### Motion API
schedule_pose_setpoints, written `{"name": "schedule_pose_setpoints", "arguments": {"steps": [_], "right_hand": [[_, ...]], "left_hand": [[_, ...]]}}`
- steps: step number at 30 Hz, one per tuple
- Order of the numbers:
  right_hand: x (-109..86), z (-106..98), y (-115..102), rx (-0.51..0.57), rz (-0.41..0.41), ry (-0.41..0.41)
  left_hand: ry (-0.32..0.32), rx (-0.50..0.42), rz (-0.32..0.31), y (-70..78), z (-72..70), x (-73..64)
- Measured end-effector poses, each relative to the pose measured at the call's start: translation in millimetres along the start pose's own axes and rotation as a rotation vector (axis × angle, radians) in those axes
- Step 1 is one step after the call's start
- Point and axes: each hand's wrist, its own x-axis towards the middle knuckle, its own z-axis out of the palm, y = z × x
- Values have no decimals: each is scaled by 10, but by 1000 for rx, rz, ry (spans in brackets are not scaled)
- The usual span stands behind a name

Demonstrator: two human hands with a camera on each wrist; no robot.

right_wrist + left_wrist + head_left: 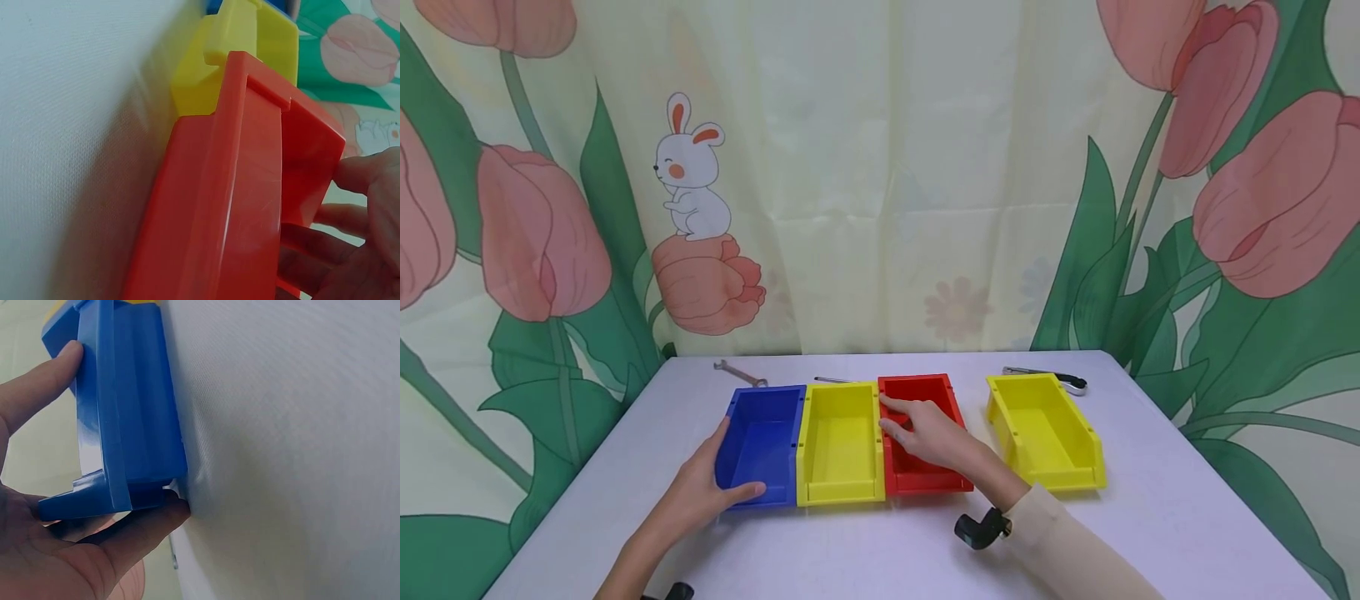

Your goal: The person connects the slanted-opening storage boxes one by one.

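Note:
My left hand (706, 477) holds the near left corner of a blue plastic bin (760, 442), its thumb on the front lip and its fingers along the left side. In the left wrist view, thumb and fingers span that corner of the bin. A yellow bin (841, 446) stands side by side with the blue one. Next to it on the right is a red bin (925, 477). My right hand (928, 433) reaches over the red bin, thumb and forefinger extended to its left wall beside the yellow bin. The other fingers dip inside the red bin, as the right wrist view shows.
Apart on the right stands a second yellow bin (1048, 425). Behind it lies a tool with a black handle (1071, 382). A wrench (741, 372) and a thin metal tool (833, 380) lie behind the row, near the back edge of the white table (850, 558).

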Motion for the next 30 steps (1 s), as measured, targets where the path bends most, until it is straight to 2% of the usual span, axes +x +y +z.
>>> {"name": "schedule_pose_setpoints", "arguments": {"steps": [20,30], "right_hand": [[1,33,28,20,-23,1],[-13,92,42,32,5,-15]], "left_hand": [[8,-5,-6,5,-15,-3],[7,2,-5,7,9,0]]}}
